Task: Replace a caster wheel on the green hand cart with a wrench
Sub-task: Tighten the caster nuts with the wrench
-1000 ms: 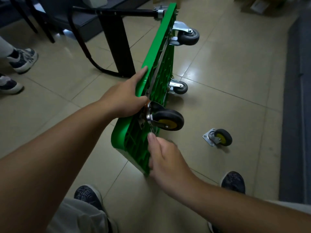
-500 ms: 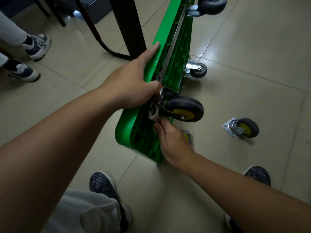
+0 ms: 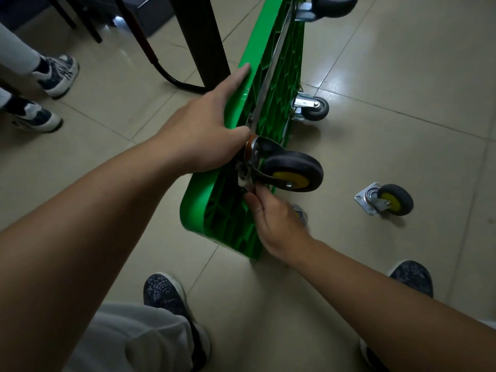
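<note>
The green hand cart (image 3: 230, 216) stands on its side edge on the tiled floor, underside facing right. My left hand (image 3: 206, 130) grips its upper edge and presses on the mounting plate of a black caster with a yellow hub (image 3: 292, 170). My right hand (image 3: 271, 218) pinches a small metal piece (image 3: 248, 185) just below that plate; whether it is a wrench or a bolt I cannot tell. A loose caster with a yellow hub (image 3: 386, 200) lies on the floor to the right. Two more mounted casters (image 3: 314, 107) (image 3: 332, 4) sit farther along the cart.
A black table leg (image 3: 201, 41) and a curved black bar (image 3: 161, 68) stand just behind the cart. Another person's shoes (image 3: 57, 73) are at the left. My own shoes (image 3: 163, 294) (image 3: 413, 277) are near the bottom.
The view has moved closer and lower over the cart. My right hand has risen along the cart's underside to the caster plate and closed its fingertips on the small metal piece.
</note>
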